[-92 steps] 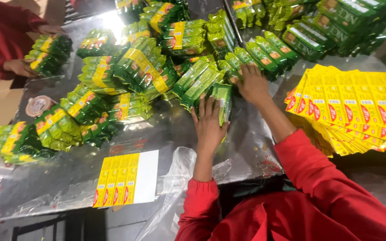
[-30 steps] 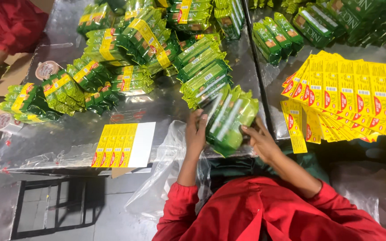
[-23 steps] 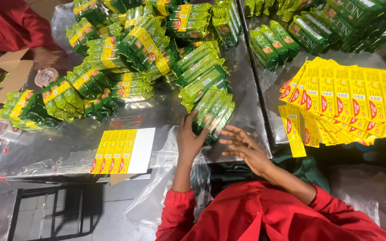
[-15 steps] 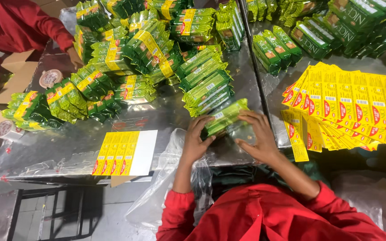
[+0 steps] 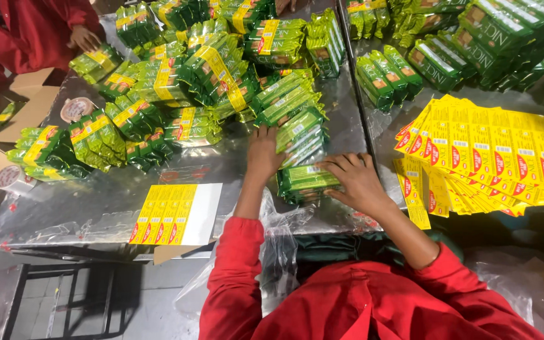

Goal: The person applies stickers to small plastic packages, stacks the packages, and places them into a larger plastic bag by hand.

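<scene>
Packets (image 5: 300,179): green wrappers with yellow bands.
Label sheets (image 5: 492,151): yellow, small red marks in rows.
Flat sheet (image 5: 174,214): yellow strips with red marks, white margin.
Tabletop (image 5: 96,208): silver, reflective.
Sleeves (image 5: 234,277): red.
Carton (image 5: 23,113): brown.

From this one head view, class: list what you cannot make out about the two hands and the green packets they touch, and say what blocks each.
1. Head view: the left hand fingertips, hidden behind the stack of green packets.
2. Head view: the packet count in that stack, covered by the right hand.
3. Head view: the yellow cards, cut off by the right edge.
4. Head view: the co-worker's hand, body cut off at the top-left corner.
</scene>
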